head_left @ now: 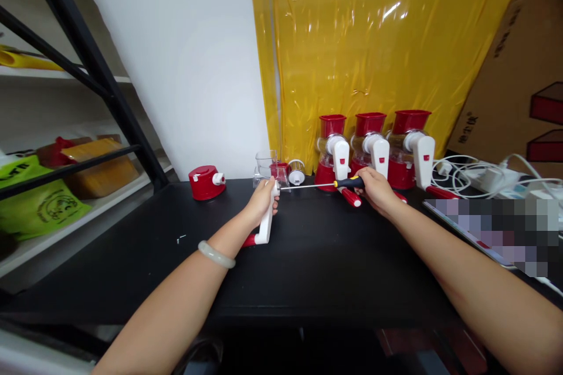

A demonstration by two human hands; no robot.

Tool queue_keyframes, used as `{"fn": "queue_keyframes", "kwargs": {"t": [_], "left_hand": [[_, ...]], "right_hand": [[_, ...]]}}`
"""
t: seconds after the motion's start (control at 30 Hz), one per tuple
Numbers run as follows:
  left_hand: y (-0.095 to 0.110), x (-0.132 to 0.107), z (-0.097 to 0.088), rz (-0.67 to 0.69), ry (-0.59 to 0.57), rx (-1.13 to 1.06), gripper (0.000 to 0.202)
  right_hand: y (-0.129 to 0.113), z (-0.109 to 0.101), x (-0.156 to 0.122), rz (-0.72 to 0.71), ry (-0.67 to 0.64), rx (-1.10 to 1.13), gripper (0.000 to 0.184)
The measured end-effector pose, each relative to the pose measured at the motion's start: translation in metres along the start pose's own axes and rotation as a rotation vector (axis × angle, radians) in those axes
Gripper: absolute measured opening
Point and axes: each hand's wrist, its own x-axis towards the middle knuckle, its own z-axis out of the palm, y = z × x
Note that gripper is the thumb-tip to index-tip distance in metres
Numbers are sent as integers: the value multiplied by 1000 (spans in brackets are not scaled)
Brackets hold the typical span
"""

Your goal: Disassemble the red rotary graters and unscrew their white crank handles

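My left hand (263, 199) is closed around the top of a white crank handle (266, 225) with a red tip, held upright on the black table (176, 258). The crank joins a clear plastic grinder body (266, 166) with a red part. My right hand (373, 187) grips the black-and-yellow handle of a screwdriver (347, 183). Its thin metal shaft runs left, and its tip meets the crank's top by my left fingers. A pale bangle (216, 254) circles my left wrist.
Three assembled red-and-white hand grinders (372, 146) stand in a row before a yellow plastic sheet (373, 41). A red base (206, 181) and a small metal drum (297, 171) sit nearby. White cables and a power strip (484, 176) lie right. A shelf (65, 170) stands left.
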Motion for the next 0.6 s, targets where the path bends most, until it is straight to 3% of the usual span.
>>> {"fn": "queue_keyframes", "kwargs": {"t": [0.4,0.6], "left_hand": [[1,-1,1,-7,0,-4,32],[0,-1,0,-1,-5,-18,33]], "right_hand": [[-1,-1,-1,-9,-8,6,9],[-7,2,-3,73,-4,175,10]]}}
